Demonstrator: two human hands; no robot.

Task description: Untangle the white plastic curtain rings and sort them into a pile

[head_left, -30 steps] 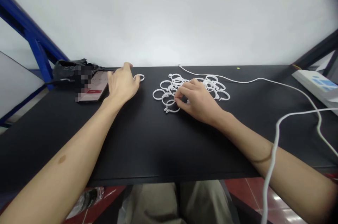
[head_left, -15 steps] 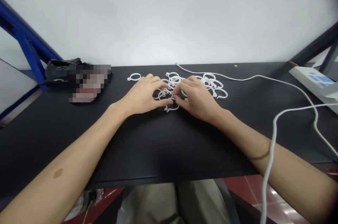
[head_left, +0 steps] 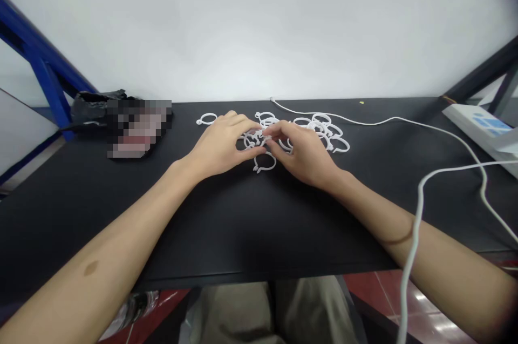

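Over white rings point(head_left: 319, 127), left hand point(head_left: 220, 144) (curled) faces right hand point(head_left: 306, 150)

A ring pile point(head_left: 318, 126) lies on the desk point(head_left: 259, 225); one lone ring point(head_left: 198, 121) lies to its left; a bag point(head_left: 91, 106) farther left; a cable point(head_left: 376, 124) runs rightward past the pile; a box point(head_left: 479, 125) far right.

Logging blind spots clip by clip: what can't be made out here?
Head view:
White rings: the left hand and right hand cover part of the pile, hiding the full count and whether either grip holds one.
Flat object beside the black bag: pixelation hides its surface.
White box: cut off by the right edge.
Near white cable: cut off by the right and bottom edges.
Yellow speck: too small to identify.
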